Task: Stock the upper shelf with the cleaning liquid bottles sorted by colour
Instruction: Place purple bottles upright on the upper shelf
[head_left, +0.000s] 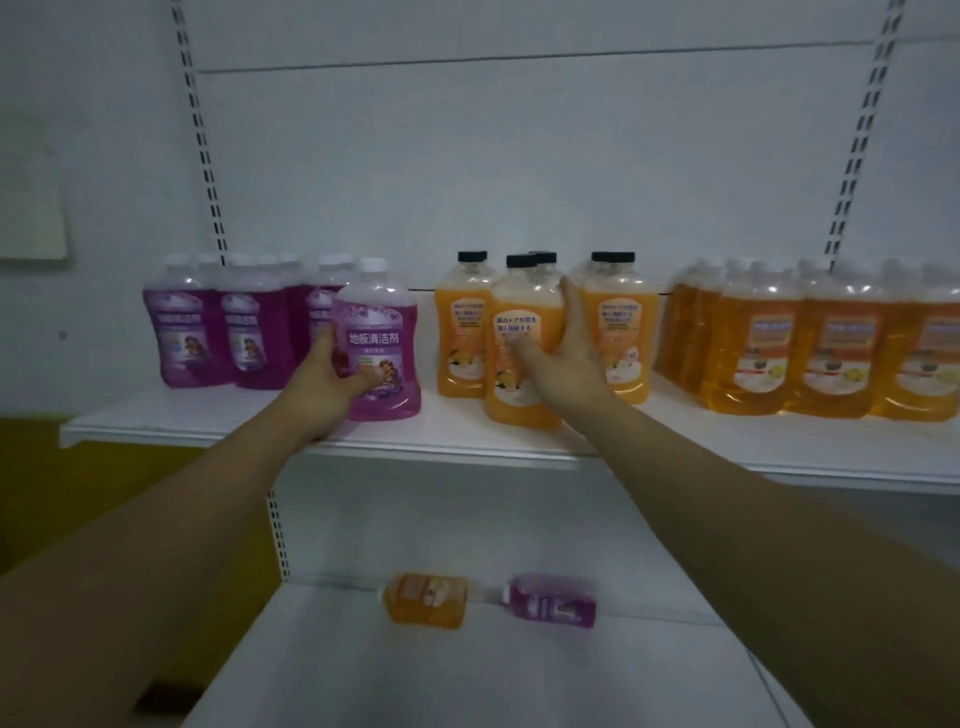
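A purple bottle (378, 343) is gripped by the left hand (322, 384), an orange bottle (522, 343) by the right hand (563, 353). Both clear plastic bottles are hemmed in by neighbours on the white shelf (208, 415).

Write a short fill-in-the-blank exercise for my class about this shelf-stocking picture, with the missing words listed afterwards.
1. The left hand grips a ____ bottle with a white cap.
2. The right hand grips an orange bottle whose cap is ____.
3. On the lower shelf, ____ bottles lie on their sides.
4. The purple bottles stand at the ____ end of the upper shelf.

Missing words: purple; black; two; left
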